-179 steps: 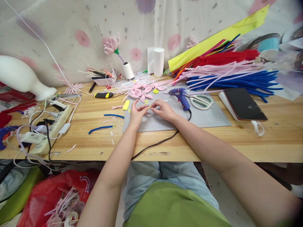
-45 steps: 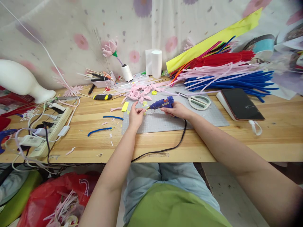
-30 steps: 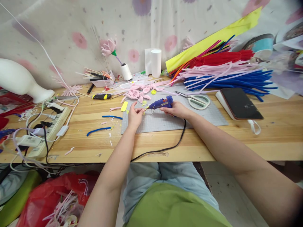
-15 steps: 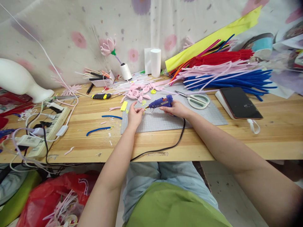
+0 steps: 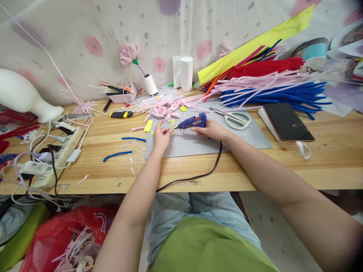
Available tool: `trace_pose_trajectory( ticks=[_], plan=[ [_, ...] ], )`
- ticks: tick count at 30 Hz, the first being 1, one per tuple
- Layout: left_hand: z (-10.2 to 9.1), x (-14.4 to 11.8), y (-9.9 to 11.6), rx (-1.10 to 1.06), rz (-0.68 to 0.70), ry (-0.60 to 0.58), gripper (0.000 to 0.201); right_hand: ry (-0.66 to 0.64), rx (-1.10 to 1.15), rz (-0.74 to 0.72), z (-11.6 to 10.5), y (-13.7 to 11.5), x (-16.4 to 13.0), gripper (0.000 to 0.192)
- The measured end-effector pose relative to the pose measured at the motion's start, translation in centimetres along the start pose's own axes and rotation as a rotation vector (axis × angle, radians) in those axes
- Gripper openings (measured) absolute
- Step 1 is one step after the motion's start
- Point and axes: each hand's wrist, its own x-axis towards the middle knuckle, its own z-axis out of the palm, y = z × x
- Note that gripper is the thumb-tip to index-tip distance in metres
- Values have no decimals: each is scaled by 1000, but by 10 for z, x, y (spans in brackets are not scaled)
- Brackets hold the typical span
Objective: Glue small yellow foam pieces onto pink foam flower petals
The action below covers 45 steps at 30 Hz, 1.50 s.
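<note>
Currently, workpiece: small yellow piece pinched in left hand over grey mat.
Right hand: closed on glue gun, picked up since six seconds ago.
Nozzle: held at piece, unchanged lately; gluing judged underway.
Scissors: at 3 o'clock.

You have 1 view, from the camera on your head, looking forward and down across the wooden table toward the curtain at 12 o'clock. Your lap fills 6 o'clock, close below; the grey mat lies mid-frame at arm's reach.
</note>
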Motion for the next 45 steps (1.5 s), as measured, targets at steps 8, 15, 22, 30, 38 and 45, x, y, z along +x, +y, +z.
trace_pose_trajectory(
  ticks=[8, 15, 22, 30, 38, 45],
  plan=[
    [0, 1, -2, -26, -5, -6, 59, -1, 1, -35, 1, 3, 2, 43],
    [0, 1, -2, -9, 17, 7, 57, 1, -2, -54, 1, 6, 4, 44],
    [-1, -1, 2, -23, 5, 12, 58, 17, -4, -31, 1, 6, 3, 38],
    [-2, 2, -2, -88, 14, 14, 58, 104, -50, 6, -9, 10, 5, 37],
    [-2, 0, 4, -104, 57, 54, 53, 483, -177, -18, -33, 41, 28, 40],
    [-2, -3, 5, -114, 88, 52, 49, 481, -224, -63, -40, 40, 22, 61]
  ],
)
